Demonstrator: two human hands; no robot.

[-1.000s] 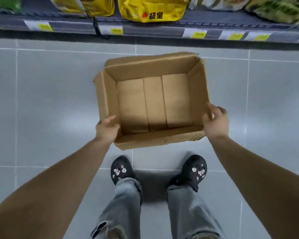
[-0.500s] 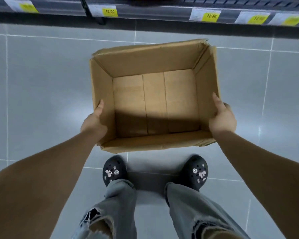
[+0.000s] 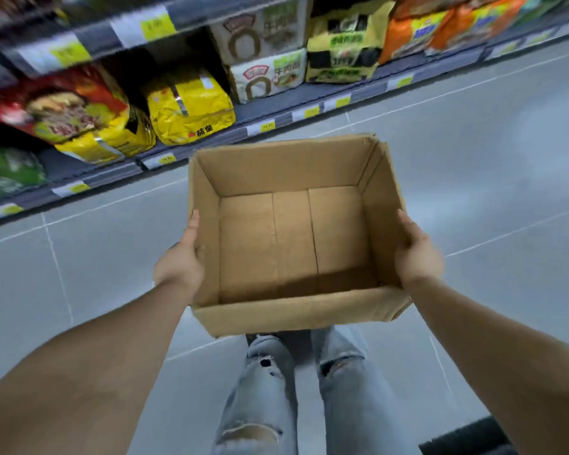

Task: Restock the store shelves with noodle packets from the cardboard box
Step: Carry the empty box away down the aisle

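Grey glossy floor tiles (image 3: 473, 152) with thin pale grout lines fill most of the view. Across the upper left, dark metal store shelves (image 3: 217, 137) run diagonally, edged with white and yellow price labels (image 3: 266, 126). Crinkled plastic noodle packets are stacked on them: a yellow pack (image 3: 191, 106), a red and yellow pack (image 3: 60, 106), white packs (image 3: 266, 77), a black and yellow pack (image 3: 342, 50), orange packs (image 3: 440, 24) and a green pack (image 3: 7, 172), all blurred.

At the centre, a brown cardboard box (image 3: 293, 316) is held above the floor in front of the person's body, well apart from the shelves. It is rectangular with plain matte walls. Its open top is turned up toward the camera, and its bare inner floor of flat flaps is shown, their seams running away from the person. Its slightly longer side is set across the body, left to right.

The box is grasped by the left hand (image 3: 178, 261) at the left wall and by the right hand (image 3: 418, 254) at the right wall, each thumb laid along the rim. The other fingers are hidden behind the walls.

Below the box, light ripped jeans (image 3: 263, 389) are seen; the feet are covered by the box.
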